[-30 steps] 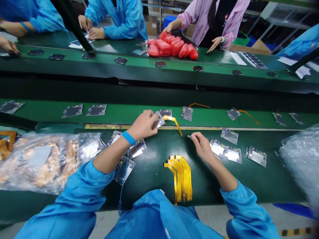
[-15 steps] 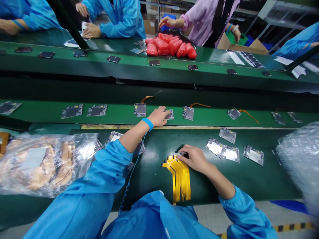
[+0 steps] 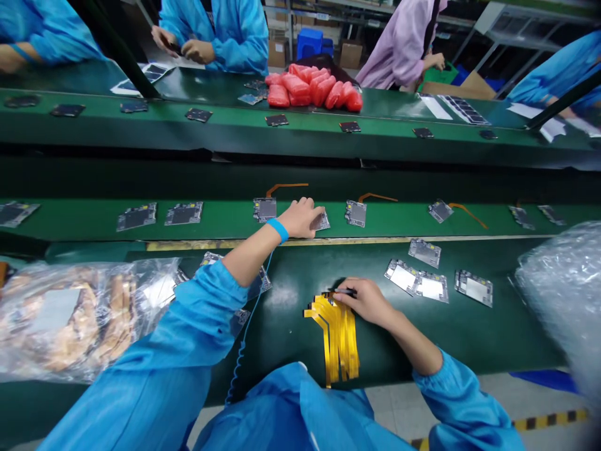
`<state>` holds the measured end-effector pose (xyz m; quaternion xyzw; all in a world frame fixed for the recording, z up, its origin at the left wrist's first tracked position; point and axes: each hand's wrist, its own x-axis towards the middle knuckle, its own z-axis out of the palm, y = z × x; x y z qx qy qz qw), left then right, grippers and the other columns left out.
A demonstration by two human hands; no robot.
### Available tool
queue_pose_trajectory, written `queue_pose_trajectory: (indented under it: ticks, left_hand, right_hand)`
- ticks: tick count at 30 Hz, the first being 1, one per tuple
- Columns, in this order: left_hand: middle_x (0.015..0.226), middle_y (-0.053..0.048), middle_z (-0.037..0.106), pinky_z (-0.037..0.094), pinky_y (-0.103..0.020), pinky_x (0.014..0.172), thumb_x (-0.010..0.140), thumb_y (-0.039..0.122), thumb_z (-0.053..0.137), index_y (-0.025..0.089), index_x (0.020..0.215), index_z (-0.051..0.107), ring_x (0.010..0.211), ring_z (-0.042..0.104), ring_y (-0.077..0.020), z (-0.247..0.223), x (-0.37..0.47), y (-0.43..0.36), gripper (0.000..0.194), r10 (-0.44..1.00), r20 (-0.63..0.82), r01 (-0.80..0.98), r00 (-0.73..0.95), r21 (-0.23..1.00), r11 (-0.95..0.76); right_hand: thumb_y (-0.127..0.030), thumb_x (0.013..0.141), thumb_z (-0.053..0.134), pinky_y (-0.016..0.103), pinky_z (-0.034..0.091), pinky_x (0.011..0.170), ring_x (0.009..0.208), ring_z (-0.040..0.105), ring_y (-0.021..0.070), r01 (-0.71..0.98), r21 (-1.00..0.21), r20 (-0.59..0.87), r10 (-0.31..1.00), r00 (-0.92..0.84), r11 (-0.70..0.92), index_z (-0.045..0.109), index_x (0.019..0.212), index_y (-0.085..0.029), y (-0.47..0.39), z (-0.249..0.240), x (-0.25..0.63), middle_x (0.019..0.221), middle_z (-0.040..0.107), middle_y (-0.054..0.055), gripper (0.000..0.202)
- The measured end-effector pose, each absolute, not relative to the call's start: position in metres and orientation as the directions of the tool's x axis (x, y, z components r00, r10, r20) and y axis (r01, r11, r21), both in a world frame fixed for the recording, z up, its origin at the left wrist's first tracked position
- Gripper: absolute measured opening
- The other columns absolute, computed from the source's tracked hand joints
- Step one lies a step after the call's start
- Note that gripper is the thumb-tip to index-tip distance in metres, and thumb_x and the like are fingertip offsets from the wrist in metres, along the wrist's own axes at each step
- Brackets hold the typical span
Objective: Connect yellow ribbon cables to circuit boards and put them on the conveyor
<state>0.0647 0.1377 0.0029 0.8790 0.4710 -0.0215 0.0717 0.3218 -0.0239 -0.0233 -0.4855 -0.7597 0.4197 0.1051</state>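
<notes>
Reaching across to the green belt, my left hand [image 3: 300, 219] wears a blue wrist strap, and its fingers are closed on the edge of a circuit board [image 3: 322, 220]. The hand covers much of that board. My right hand [image 3: 369, 299] pinches dark tweezers [image 3: 346, 291], with their tip at the top end of a fanned stack of yellow flex cables [image 3: 340, 338] on the bench. To the left of my left hand lies a board [image 3: 265, 209] with an orange flex cable [image 3: 287, 185] attached. Another board [image 3: 355, 213] with a cable lies to the right.
Several loose boards [image 3: 429, 287] lie right of my right hand. A clear plastic bag of copper-coloured cables [image 3: 70, 313] sits at left, bubble wrap [image 3: 563, 288] at right. My left forearm partly covers more boards. Beyond the belt, co-workers sit near red wrapped bundles [image 3: 312, 86].
My hands keep nearly the same places; the tweezers now show darker at the cable ends. Boards on the far belt have shifted left. The co-worker in pink has drawn a hand back from the red bundles.
</notes>
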Motion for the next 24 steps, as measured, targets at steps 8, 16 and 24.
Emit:
queue_pose_trajectory:
  ticks: [8, 16, 24]
  left_hand:
    - [0.115, -0.016, 0.057, 0.043, -0.04, 0.085, 0.082, 0.027, 0.066, 0.017, 0.133, 0.06, 0.104, 0.053, -0.0312, 0.012, 0.058, 0.051, 0.052, 0.721, -0.112, 0.729, 0.684, 0.156, -0.667]
    - [0.127, -0.018, 0.056, 0.043, -0.046, 0.095, 0.081, 0.031, 0.073, 0.02, 0.135, 0.06, 0.12, 0.051, -0.0364, -0.007, 0.053, 0.025, 0.057, 0.639, -0.1, 0.647, 0.762, 0.125, -0.752]
    - [0.128, -0.017, 0.056, 0.047, -0.043, 0.091, 0.083, 0.021, 0.068, 0.022, 0.123, 0.067, 0.117, 0.054, -0.0339, -0.003, 0.066, 0.031, 0.04, 0.602, -0.15, 0.619, 0.784, 0.139, -0.773]
  right_hand:
    - [-0.048, 0.093, 0.062, 0.027, 0.042, 0.063, 0.068, 0.061, 0.0173, 0.535, -0.844, -0.217, 0.883, -0.416, 0.044, 0.073, 0.085, -0.019, -0.013, -0.025, 0.329, 0.076, 0.072, 0.002, 0.032]
    - [-0.055, 0.091, 0.063, 0.029, 0.046, 0.069, 0.074, 0.062, 0.0186, 0.508, -0.86, -0.204, 0.888, -0.413, 0.039, 0.074, 0.089, -0.017, 0.013, -0.038, 0.328, 0.082, 0.075, 0.004, 0.039]
    - [-0.053, 0.093, 0.059, 0.026, 0.04, 0.065, 0.07, 0.058, 0.0166, 0.578, -0.81, -0.196, 0.882, -0.429, 0.101, 0.073, 0.086, -0.017, 0.023, -0.043, 0.327, 0.075, 0.07, 0.001, 0.039]
